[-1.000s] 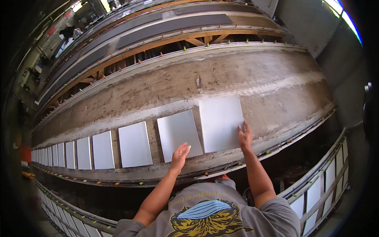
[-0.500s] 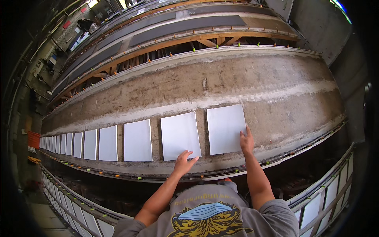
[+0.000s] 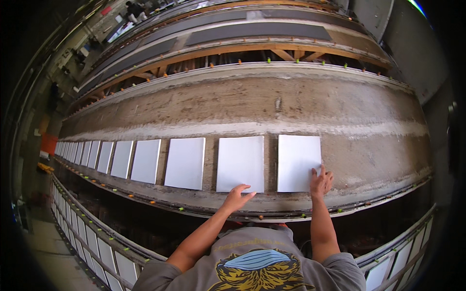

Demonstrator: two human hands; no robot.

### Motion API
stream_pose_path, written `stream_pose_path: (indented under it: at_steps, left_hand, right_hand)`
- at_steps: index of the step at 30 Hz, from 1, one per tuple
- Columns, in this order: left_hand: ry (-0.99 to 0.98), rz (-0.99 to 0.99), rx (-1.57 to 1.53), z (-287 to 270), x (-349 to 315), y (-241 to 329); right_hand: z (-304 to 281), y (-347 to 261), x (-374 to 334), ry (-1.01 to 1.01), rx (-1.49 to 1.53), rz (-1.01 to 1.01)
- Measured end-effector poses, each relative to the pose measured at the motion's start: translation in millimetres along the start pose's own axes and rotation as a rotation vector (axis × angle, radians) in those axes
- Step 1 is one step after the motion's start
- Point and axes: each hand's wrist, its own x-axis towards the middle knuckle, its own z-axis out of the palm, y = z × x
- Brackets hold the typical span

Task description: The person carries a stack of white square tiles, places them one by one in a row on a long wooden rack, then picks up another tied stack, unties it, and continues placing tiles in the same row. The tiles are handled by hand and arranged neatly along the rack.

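A row of flat white rectangular panels lies along the near half of a long brown table. My left hand (image 3: 239, 196) rests at the lower right part of the second panel from the right (image 3: 240, 162), its fingers and thumb apart and gripping nothing. At the rightmost panel (image 3: 297, 162), my right hand (image 3: 322, 183) has its slightly bent, spread fingers on the right edge near the lower corner. Both panels lie flat. A third panel (image 3: 185, 162) sits just to their left, and several more (image 3: 145, 161) run off toward the far left.
The brown table (image 3: 194, 104) has a whitish stripe along its middle and small orange and green clips on its edges. Beyond stands another table with dark strips (image 3: 257, 34). Racks holding pale panels (image 3: 92, 242) are at lower left and lower right.
The view has shifted, so the table and panels appear turned. My right hand now reaches slightly over the rightmost panel's edge with fingers more bent. My left hand stays by the second panel.
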Motion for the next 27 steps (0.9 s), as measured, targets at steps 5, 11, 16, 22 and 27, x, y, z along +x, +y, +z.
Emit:
stream_pose_path:
  at_steps: [5,11,16,22,27]
  left_hand:
    - [0.002,0.011,-0.101,-39.2,-10.4,-23.9]
    - [-0.014,-0.001,-0.228,-119.3,-21.8,-67.7]
    - [0.024,-0.037,-0.364,-192.0,-33.8,-126.1]
    - [0.201,-0.091,-0.598,-265.4,-59.4,-191.2]
    - [0.437,-0.052,-0.758,-299.9,-76.3,-236.6]
  right_hand:
    - [-5.9,-24.3,-11.7,0.040,-0.101,0.023]
    - [-5.3,-125.3,-98.9,0.049,0.034,-0.254]
    - [6.1,-226.3,-182.0,0.012,0.175,-0.430]
    - [11.8,-337.9,-253.2,-0.112,0.334,-0.612]
    - [25.2,-398.8,-296.1,-0.197,0.380,-0.722]
